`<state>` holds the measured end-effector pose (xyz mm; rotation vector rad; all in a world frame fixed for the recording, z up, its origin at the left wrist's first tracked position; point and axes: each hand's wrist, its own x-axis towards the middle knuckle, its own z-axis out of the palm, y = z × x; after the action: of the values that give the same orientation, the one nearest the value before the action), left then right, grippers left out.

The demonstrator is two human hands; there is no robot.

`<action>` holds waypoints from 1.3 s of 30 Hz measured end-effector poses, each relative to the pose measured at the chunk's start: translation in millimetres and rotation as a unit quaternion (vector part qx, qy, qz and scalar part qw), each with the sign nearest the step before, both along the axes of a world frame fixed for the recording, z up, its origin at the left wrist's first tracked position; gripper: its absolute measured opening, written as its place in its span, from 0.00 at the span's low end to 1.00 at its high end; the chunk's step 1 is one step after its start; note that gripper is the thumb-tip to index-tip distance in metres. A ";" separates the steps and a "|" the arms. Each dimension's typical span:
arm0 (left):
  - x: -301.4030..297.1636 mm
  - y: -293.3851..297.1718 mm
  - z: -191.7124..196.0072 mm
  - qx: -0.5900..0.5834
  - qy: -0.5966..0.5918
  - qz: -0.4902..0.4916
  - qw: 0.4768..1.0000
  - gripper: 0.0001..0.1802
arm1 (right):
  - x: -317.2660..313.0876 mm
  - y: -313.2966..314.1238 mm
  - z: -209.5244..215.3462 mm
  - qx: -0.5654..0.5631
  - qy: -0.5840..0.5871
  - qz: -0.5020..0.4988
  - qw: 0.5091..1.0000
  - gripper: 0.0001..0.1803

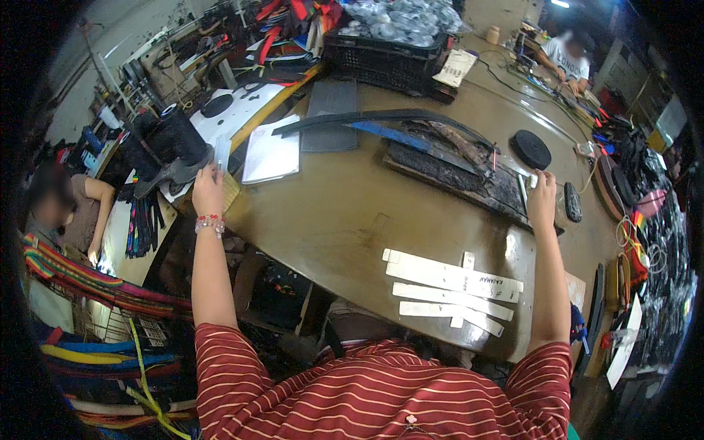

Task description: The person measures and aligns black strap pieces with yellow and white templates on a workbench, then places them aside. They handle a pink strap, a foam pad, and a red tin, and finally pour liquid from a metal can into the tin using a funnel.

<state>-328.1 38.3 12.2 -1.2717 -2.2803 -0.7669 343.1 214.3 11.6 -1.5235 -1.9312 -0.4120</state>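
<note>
My left hand (208, 192) reaches to the table's left edge, fingers closed beside a translucent strip (222, 150) and the dark stand of black thread cones (181, 137). What it holds, if anything, I cannot make out. On the right, my right hand (541, 192) is closed on a small whitish object (531, 181) at the end of a worn black board (447, 170). A long black strap (352, 117) and a blue strip (392, 135) lie across that board. Just beyond the hand is a roll of black webbing (530, 149); a dark oval block (573, 202) lies to its right.
Long white templates (451, 275) lie crossed near the front edge. White paper (271, 150) and a dark grey sheet (330, 110) are at the left. A black crate (389, 62) of plastic-bagged items stands at the back. One person (568, 62) sits far right, another (66, 205) at left.
</note>
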 end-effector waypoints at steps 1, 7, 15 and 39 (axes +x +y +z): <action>-0.9 -0.7 -0.7 -0.016 -0.001 0.029 0.999 0.12 | -7.1 -18.9 1.6 0.034 0.035 0.040 0.998 0.23; -6.7 -18.0 -5.2 0.076 0.037 0.016 0.996 0.06 | -7.7 -145.1 -10.2 0.019 0.245 0.015 0.969 0.23; 110.0 82.0 44.6 0.141 0.022 -0.300 0.943 0.06 | 28.4 -108.9 -11.6 -0.067 0.181 -0.013 0.981 0.08; 181.9 246.0 65.9 -0.154 0.171 -0.454 0.861 0.10 | 53.8 -208.9 18.6 -0.093 0.459 -0.059 0.881 0.12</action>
<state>-146.2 284.3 78.1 -2.4614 -1.4709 -0.3719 396.9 5.4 30.2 -1.5488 -1.1364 0.4186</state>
